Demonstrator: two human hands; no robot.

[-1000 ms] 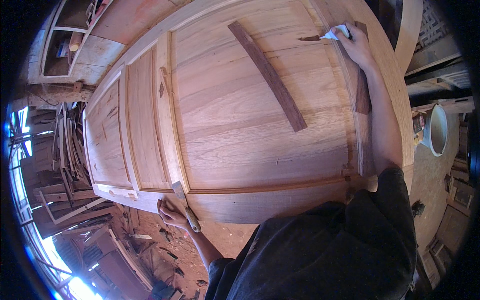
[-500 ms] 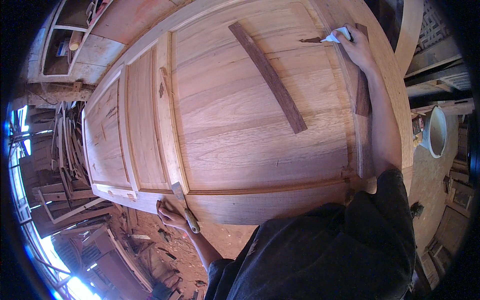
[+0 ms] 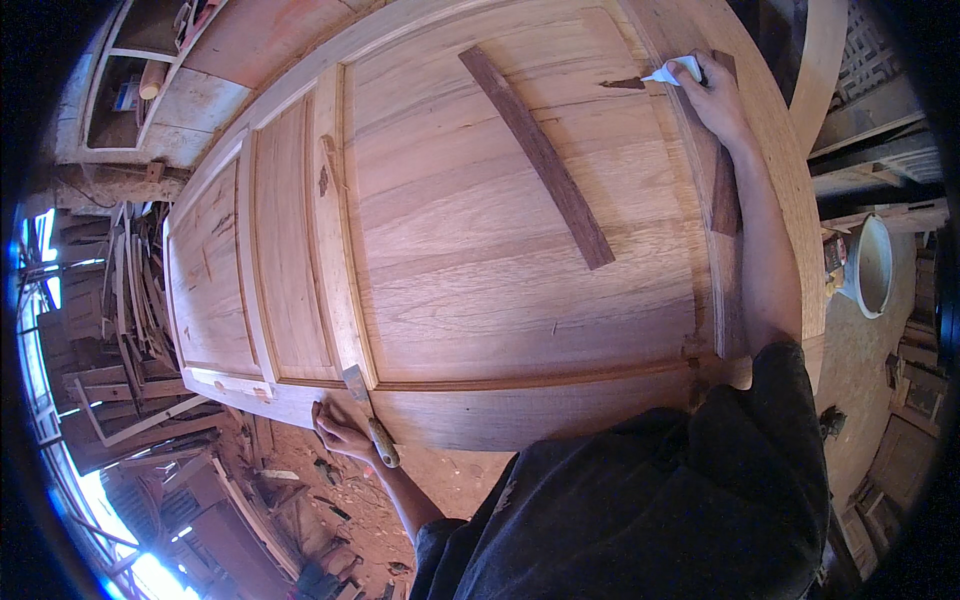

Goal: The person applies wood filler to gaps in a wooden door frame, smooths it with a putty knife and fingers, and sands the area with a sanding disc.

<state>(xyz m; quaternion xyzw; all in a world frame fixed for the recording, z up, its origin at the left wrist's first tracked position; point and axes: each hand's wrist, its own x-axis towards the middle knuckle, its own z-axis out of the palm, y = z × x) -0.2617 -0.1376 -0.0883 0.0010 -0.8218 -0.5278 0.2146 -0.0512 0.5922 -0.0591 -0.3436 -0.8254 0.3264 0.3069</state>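
Observation:
A panelled wooden door (image 3: 520, 330) lies flat before me. At its far right my right hand (image 3: 712, 95) is closed round a small white squeeze bottle (image 3: 683, 70). The bottle's thin nozzle points left, its tip at a dark, jagged patch (image 3: 624, 84) in the large panel. By the near edge, my left hand (image 3: 345, 437) has its fingers curled together; whether they hold anything is too small to make out. A putty knife (image 3: 371, 415) lies across that edge beside it, blade on the door, handle sticking out over my wrist.
One dark wood strip (image 3: 535, 155) rests slantwise on the large panel. Another dark strip (image 3: 724, 190) lies under my right forearm along the right frame. A white bucket (image 3: 872, 265) stands at right on the floor. Scrap wood (image 3: 130, 290) is piled at left.
Almost nothing differs. The bottle and both hands stay in place; the whole view has shifted very slightly.

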